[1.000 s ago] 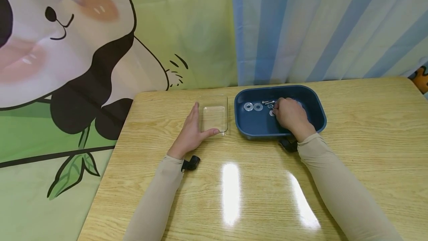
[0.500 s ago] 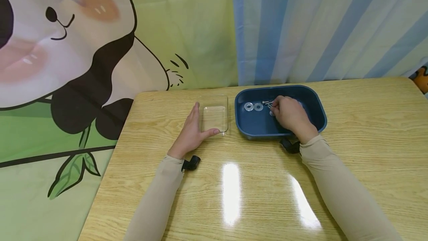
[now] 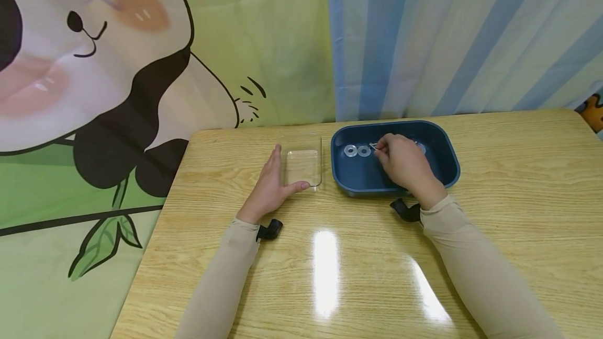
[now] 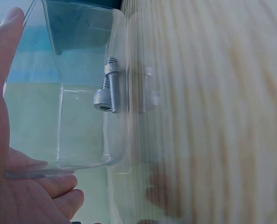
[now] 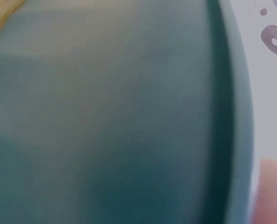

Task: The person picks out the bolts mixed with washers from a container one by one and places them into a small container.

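A clear plastic box [image 3: 302, 167] stands on the table, with my left hand [image 3: 269, 187] against it. Straight fingers lie along its left side and the thumb touches the near edge. Through its wall in the left wrist view, two socket-head bolts [image 4: 106, 88] show low down; the head view does not make them out. My right hand [image 3: 406, 164] is inside the blue bin [image 3: 350, 174], its thumb and forefinger pinching a small silver bolt [image 3: 373, 146]. Two washers [image 3: 350, 150] lie left of those fingertips. The right wrist view shows only blurred bin wall and some skin.
The wooden table [image 3: 282, 286] extends around both containers. A patterned curtain [image 3: 282, 41] hangs behind its far edge. Another pale washer [image 3: 421, 148] shows partly beyond the right hand. Black wrist mounts [image 3: 270, 229] sit on the wrists.
My right hand has shifted slightly left and away within the bin, its fingertips now at the silver bolts and covering more of them. The left hand and clear box have stayed put.
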A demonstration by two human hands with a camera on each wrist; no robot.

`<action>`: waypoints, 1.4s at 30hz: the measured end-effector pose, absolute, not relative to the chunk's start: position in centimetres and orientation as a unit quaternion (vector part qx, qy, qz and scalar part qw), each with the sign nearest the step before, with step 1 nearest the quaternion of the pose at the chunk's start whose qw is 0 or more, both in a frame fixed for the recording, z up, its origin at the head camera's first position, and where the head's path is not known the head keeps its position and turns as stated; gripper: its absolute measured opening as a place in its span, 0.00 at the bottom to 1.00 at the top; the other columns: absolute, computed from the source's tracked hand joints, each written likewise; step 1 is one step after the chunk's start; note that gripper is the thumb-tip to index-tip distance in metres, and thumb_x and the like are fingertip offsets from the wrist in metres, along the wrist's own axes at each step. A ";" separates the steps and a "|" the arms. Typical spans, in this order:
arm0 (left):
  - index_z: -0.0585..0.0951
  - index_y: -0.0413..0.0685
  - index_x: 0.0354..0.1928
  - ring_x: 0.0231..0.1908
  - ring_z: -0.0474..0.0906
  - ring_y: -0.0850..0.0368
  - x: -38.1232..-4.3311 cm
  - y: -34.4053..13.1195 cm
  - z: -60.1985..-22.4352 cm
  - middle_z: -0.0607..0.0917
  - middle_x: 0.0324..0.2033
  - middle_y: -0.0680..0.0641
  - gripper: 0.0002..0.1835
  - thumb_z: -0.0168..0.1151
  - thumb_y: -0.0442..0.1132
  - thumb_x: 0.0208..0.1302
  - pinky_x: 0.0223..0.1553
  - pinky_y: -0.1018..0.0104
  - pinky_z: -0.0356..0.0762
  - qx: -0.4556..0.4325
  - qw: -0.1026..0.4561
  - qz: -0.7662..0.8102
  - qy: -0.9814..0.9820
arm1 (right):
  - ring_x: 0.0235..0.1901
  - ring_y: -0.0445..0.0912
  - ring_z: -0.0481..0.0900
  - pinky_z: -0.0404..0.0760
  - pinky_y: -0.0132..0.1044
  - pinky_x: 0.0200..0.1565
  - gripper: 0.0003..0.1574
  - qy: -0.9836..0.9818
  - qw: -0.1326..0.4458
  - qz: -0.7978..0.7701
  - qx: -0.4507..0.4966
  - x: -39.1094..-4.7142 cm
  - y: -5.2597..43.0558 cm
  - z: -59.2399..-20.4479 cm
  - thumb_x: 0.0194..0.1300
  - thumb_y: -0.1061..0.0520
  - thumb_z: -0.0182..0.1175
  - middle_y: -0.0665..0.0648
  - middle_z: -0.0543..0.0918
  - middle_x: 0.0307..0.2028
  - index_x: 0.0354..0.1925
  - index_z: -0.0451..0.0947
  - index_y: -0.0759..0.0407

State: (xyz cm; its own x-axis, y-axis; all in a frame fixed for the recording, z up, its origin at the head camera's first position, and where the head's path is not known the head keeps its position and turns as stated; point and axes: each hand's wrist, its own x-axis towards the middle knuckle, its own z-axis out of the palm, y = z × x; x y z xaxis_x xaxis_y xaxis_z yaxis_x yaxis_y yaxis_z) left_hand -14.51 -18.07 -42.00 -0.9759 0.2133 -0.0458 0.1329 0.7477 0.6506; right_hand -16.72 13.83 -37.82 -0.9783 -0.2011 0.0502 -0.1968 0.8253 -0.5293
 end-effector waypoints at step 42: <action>0.35 0.46 0.80 0.78 0.38 0.44 -14.7 -18.1 -42.1 0.39 0.80 0.42 0.68 0.66 0.71 0.56 0.74 0.44 0.47 0.094 0.056 0.341 0.934 | 0.42 0.56 0.77 0.76 0.50 0.46 0.10 0.931 -0.018 -0.328 -0.157 -15.3 9.6 -36.9 0.74 0.58 0.60 0.62 0.80 0.42 0.47 0.79 0.65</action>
